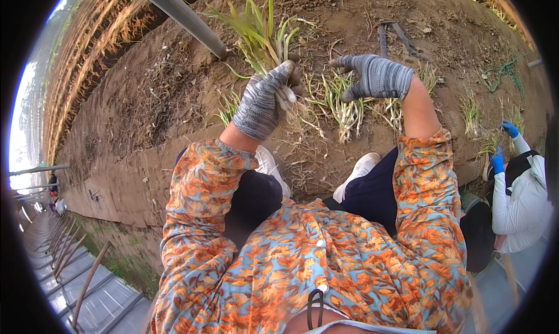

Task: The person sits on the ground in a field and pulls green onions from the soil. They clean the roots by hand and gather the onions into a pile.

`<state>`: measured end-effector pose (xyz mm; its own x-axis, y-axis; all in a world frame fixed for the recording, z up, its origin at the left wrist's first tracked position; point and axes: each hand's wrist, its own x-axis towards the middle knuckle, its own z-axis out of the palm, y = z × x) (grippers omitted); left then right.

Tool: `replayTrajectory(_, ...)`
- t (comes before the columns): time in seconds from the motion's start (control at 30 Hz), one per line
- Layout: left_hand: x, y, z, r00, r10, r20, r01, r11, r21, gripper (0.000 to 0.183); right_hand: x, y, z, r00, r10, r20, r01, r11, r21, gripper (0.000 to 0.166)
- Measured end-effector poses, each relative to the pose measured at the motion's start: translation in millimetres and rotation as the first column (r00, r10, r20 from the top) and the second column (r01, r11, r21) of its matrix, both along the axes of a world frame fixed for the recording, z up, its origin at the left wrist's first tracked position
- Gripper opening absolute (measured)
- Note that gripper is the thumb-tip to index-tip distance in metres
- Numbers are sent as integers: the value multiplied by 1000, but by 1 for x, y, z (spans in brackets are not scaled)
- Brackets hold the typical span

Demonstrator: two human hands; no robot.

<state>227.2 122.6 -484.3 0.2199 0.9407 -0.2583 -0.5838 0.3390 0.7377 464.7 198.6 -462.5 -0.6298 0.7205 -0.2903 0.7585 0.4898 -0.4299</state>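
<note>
My left hand (267,96), in a grey knit glove, is closed around a bunch of green onion-like plants (257,37). Their leaves point away from me, while white bulbs and stringy roots hang out below the fist. To the right, my right hand (375,77) wears a matching glove and has its thumb and fingers apart with nothing between them. Just below and left of its fingers lies a loose pile of similar plants (345,102) on the soil, roots towards me. A smaller clump (393,111) lies by my right wrist, partly hidden by the forearm.
A metal pole (183,20) slants in at upper left. Dark strap-like pieces (399,37) and green twine (506,76) lie on the soil. At right, a co-worker (519,198) in blue gloves handles plants. My white shoes (360,172) flank dry roots on the ground.
</note>
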Motion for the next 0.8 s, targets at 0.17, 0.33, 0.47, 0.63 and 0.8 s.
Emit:
replayTrajectory(0.17,3,2,-10,997,-6,73,7,1000,-14,42,-21,-5,4,988,-138,-74,140,990,24,28)
replayTrajectory(0.33,12,5,-18,974,-164,157,177,981,-74,24,-38,-19,-5,630,-326,-705,253,944,-211,22)
replayTrajectory(0.47,15,3,-21,973,-205,110,212,976,-54,18,-50,-27,-13,683,-229,-694,321,947,4,31)
replayTrajectory(0.63,20,0,-27,980,-196,-28,197,980,26,19,-52,-28,-10,785,-321,-530,367,930,-21,39)
replayTrajectory(0.8,26,-1,-12,986,-158,52,160,986,-41,19,-44,-22,-7,743,-410,-529,324,912,-252,34)
